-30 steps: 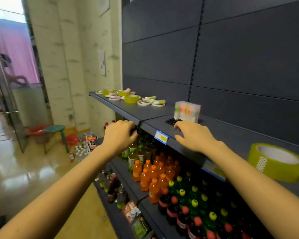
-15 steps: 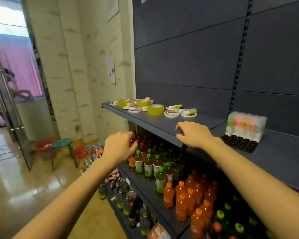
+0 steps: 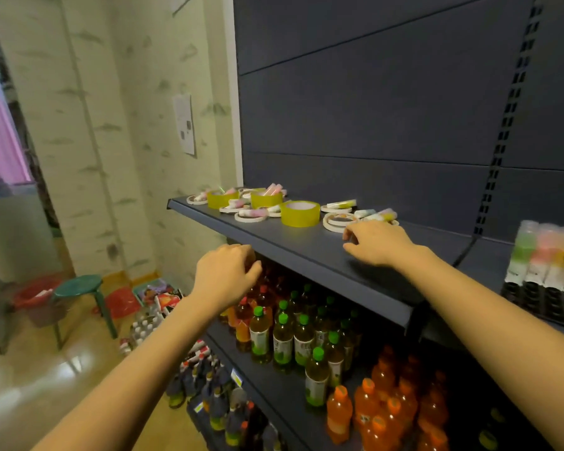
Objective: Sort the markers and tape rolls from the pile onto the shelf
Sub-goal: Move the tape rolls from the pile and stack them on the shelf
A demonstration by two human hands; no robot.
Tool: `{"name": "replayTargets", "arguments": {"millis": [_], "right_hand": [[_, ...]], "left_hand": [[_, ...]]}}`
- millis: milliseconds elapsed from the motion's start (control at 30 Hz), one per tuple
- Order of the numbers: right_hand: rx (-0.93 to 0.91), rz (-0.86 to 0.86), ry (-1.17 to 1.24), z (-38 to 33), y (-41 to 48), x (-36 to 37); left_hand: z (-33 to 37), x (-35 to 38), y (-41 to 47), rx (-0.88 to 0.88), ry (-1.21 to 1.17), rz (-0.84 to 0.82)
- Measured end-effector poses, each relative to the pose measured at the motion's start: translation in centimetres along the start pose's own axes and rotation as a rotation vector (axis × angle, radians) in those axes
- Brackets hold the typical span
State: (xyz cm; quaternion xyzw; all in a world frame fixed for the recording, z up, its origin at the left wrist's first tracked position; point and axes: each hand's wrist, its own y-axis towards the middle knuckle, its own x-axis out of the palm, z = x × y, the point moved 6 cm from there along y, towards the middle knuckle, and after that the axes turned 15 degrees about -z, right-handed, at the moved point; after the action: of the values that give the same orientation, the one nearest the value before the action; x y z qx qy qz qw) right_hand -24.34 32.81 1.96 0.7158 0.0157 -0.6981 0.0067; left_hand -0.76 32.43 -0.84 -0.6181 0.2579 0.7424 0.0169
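The right hand (image 3: 376, 242) lies palm down on the dark grey shelf (image 3: 310, 252), fingers curled and grasping nothing, its fingertips (image 3: 349, 234) touching or nearly touching the near edge of a flat white tape roll (image 3: 339, 222). The left hand (image 3: 223, 276) hangs in front of the shelf's front lip, below the board, loosely curled with fingers bent inward; it appears empty, though its palm is turned away.

Just beyond the right hand, pastel markers (image 3: 380, 215) lie on their sides, one resting across another flat white roll (image 3: 336, 208). Left of these stands a wide yellow tape roll (image 3: 300, 213), on its flat side with the core facing up. Further left sits the pile: two more yellow rolls (image 3: 266, 198) (image 3: 222, 198), several thin white rolls (image 3: 250, 217), and pink and green markers (image 3: 272, 189) scattered over and between them, reaching almost to the shelf's left end.

At the far right of the same level, well apart from the pile, stands a wrapped pack of highlighters (image 3: 549, 252), upright, their black ends down.

The shelf below carries green-capped tea bottles (image 3: 282, 340) and orange drink bottles (image 3: 376, 415). To the left on the floor is a green stool (image 3: 79, 288) beside a red basin (image 3: 36, 291)
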Motion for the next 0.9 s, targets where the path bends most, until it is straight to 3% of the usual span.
{"name": "replayTargets", "arguments": {"millis": [367,700,900], "right_hand": [[0.504,-0.030,0.146,7.5,13.4,-0.5],[0.627,-0.129,0.011,8.8,18.2,1.4],[0.708,-0.012,0.005,9.2,16.4,-1.0]], "left_hand": [[-4.2,3.2,14.8,0.060,-0.122,-0.046],[-5.5,6.0,24.8,0.126,-0.201,-0.069],[-4.8,8.2,32.4,0.232,-0.050,-0.308]]}}
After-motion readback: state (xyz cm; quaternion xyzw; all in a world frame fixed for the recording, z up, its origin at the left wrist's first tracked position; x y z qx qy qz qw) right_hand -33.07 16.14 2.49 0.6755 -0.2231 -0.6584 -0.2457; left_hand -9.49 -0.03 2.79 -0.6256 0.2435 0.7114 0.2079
